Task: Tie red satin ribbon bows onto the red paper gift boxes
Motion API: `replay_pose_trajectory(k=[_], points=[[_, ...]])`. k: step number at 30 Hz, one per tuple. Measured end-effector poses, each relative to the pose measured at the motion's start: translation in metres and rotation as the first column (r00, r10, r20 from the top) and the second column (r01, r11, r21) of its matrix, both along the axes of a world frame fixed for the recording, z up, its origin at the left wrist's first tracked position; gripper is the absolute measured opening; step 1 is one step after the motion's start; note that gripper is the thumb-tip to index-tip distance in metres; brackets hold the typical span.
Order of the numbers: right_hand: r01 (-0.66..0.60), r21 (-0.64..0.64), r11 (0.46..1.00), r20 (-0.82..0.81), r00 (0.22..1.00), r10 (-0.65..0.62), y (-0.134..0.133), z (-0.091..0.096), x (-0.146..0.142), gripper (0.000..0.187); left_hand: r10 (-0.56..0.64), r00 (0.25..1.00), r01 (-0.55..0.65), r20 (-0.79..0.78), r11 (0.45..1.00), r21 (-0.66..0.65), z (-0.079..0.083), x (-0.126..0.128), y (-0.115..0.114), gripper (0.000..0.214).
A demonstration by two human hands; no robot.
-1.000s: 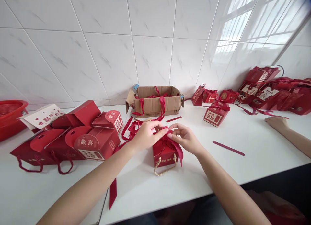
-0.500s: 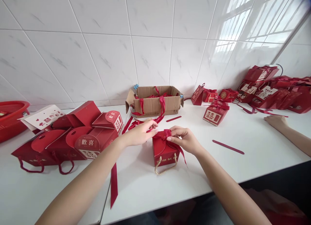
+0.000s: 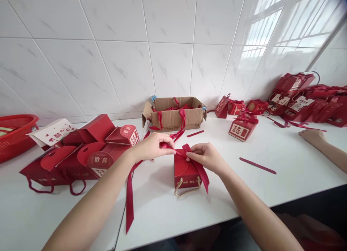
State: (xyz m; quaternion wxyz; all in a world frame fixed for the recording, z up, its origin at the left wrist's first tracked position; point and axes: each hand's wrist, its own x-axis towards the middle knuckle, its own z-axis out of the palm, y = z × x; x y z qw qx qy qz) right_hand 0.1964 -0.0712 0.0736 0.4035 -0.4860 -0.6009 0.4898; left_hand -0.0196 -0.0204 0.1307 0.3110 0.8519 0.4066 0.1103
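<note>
A small red gift box (image 3: 187, 171) with a beige rope handle stands on the white table before me. Dark red ribbon (image 3: 202, 173) crosses its top and hangs down the front right side. My left hand (image 3: 154, 146) pinches the ribbon just left of the box top, and a long tail of it trails from there to the table's front. At the top of the box, my right hand (image 3: 204, 153) is closed on a loop of the same ribbon, thumb against the fingers.
Several red boxes (image 3: 81, 153) cluster at the left beside a red plastic basket (image 3: 18, 135). A cardboard carton (image 3: 176, 121) with ribbons sits by the tiled wall. Ribboned boxes (image 3: 242, 126) stand at the right, where another person's hand (image 3: 311, 135) rests. A dark red strip (image 3: 257, 165) lies nearer.
My left hand has taken hold of the ribbon with its fingertips, drawing it taut toward the left. My right hand keeps its pinch at the box top. The view has shifted slightly.
</note>
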Motion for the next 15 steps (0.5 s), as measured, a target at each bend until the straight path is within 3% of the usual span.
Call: replay_pose_trajectory(k=[2,4,7,9,12,15], points=[[0.001,0.015,1.0,0.084,0.996,-0.002,0.0,0.003,-0.003,0.014,-0.116,0.993,0.117,-0.014,0.983,0.14,0.013,0.008,-0.008,0.022],[-0.058,0.054,0.997,0.138,0.989,0.05,0.0,0.004,-0.002,0.014,-0.221,0.973,0.23,-0.065,0.932,0.279,0.019,0.021,-0.01,0.019],[-0.139,0.11,0.984,0.193,0.974,0.116,0.002,0.002,0.002,0.017,-0.302,0.95,0.31,-0.083,0.868,0.389,0.016,0.04,0.001,0.015],[-0.171,0.116,0.978,0.198,0.969,0.145,0.003,0.001,0.004,0.016,-0.326,0.944,0.318,-0.05,0.859,0.4,0.008,0.047,0.012,0.013],[-0.153,0.131,0.979,0.148,0.98,0.134,0.003,-0.001,0.003,0.022,-0.305,0.951,0.249,0.042,0.842,0.479,-0.008,0.049,0.022,0.01],[-0.092,0.163,0.982,0.112,0.991,0.074,0.002,-0.002,-0.001,0.031,-0.137,0.96,-0.054,0.243,0.764,0.643,-0.023,0.045,0.017,0.011]])
